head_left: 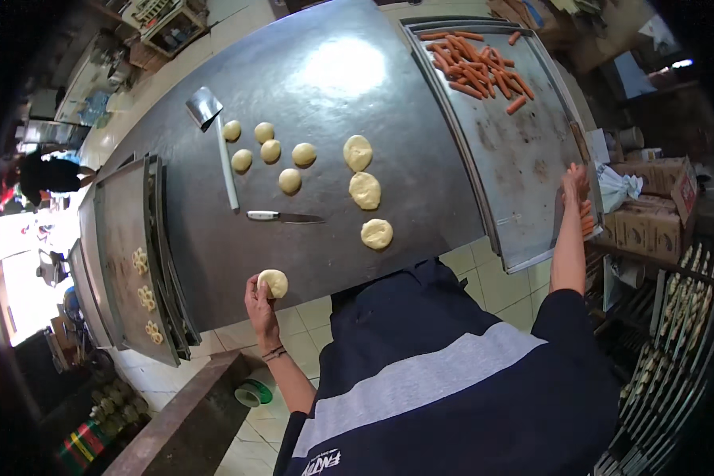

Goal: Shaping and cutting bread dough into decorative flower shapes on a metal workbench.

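My left hand (262, 301) grips a flattened dough disc (274, 282) beside the metal table's (293, 55) near edge. My right hand (575, 182) reaches onto the right metal tray (523, 198), fingers closed at its outer side near a few sausages (587, 218); what they hold is unclear. A pile of sausages (476, 67) lies at that tray's far end. Three flattened dough discs (365, 190) form a column at table centre, with several round dough balls (289, 180) to their left. A white-handled knife (285, 216) and a scraper (206, 107) beside a rod (226, 166) lie there too.
Stacked trays with flower-shaped dough (147, 297) sit left. A person (47, 174) is at far left. Cardboard boxes (642, 222) and racks of loaded trays (674, 317) are right. A low ledge (182, 412) and green container (254, 390) are below left.
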`<state>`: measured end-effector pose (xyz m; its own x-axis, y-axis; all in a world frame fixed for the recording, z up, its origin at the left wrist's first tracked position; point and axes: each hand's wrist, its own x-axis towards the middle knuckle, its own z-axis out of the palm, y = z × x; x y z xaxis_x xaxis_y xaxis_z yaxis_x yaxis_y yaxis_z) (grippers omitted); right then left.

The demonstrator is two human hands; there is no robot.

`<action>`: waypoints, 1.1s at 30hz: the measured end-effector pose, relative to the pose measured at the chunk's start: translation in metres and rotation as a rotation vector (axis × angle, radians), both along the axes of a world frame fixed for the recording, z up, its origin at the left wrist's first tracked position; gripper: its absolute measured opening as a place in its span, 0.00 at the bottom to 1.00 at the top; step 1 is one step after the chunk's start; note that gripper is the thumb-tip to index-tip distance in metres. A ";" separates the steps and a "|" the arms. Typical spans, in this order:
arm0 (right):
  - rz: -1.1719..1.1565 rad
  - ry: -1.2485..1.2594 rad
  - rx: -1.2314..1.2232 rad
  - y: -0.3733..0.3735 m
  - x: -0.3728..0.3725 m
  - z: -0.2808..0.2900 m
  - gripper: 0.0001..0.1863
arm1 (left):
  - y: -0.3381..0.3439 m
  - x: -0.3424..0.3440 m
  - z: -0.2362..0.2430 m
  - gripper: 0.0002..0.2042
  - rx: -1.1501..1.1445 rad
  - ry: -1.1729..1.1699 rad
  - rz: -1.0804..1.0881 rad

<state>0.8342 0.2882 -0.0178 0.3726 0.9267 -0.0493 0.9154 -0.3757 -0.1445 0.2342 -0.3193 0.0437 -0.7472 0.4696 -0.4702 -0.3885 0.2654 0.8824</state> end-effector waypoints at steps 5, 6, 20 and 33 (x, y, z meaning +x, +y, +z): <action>-0.030 0.565 0.064 -0.042 -0.095 0.031 0.27 | -0.010 -0.016 -0.001 0.14 0.100 -0.099 -0.121; 0.080 0.806 0.029 -0.057 -0.114 0.037 0.24 | -0.009 -0.018 -0.007 0.14 0.092 -0.163 -0.111; 0.899 1.386 -0.844 -0.411 -0.473 0.101 0.16 | 0.040 0.018 0.002 0.25 0.443 -0.482 -0.233; 1.426 0.875 -0.275 -0.471 -0.574 0.070 0.13 | -0.006 -0.083 -0.042 0.10 0.661 -0.647 -0.242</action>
